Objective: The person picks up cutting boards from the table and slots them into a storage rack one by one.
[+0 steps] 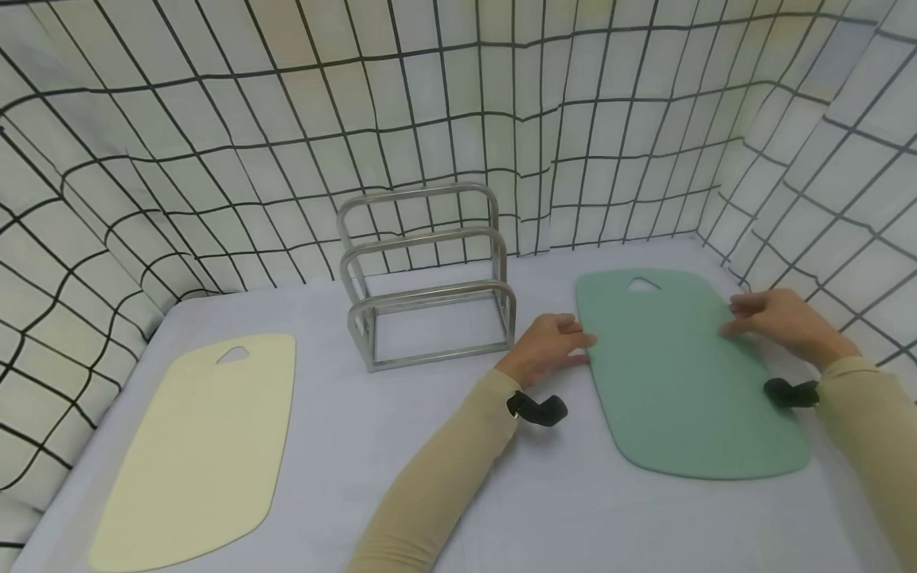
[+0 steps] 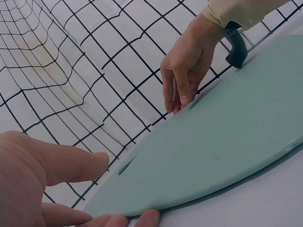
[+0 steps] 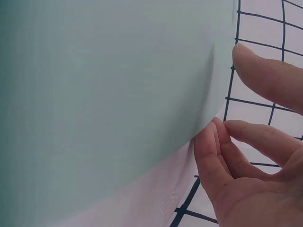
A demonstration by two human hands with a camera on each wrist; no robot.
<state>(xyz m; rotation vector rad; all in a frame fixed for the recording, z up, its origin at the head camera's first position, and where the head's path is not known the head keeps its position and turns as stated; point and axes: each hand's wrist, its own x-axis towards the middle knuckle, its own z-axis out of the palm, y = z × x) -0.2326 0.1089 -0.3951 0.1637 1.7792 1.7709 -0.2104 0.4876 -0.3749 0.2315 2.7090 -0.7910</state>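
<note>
A pale green cutting board (image 1: 673, 374) with a handle cutout lies on the white cloth to the right. At its left edge is my left hand (image 1: 548, 346), thumb raised over the rim and fingertips right at the edge. The left wrist view shows that thumb (image 2: 75, 165) apart from the board. On the opposite long edge, my right hand (image 1: 781, 318) has its fingers low against the rim. Its thumb (image 3: 265, 75) is spread away from those fingers in the right wrist view.
A metal rack (image 1: 430, 362) with three upright loops stands at the back middle, left of the green board. A cream cutting board (image 1: 208, 446) lies at the left. White cloth walls with a black grid (image 1: 408, 119) enclose the back and sides.
</note>
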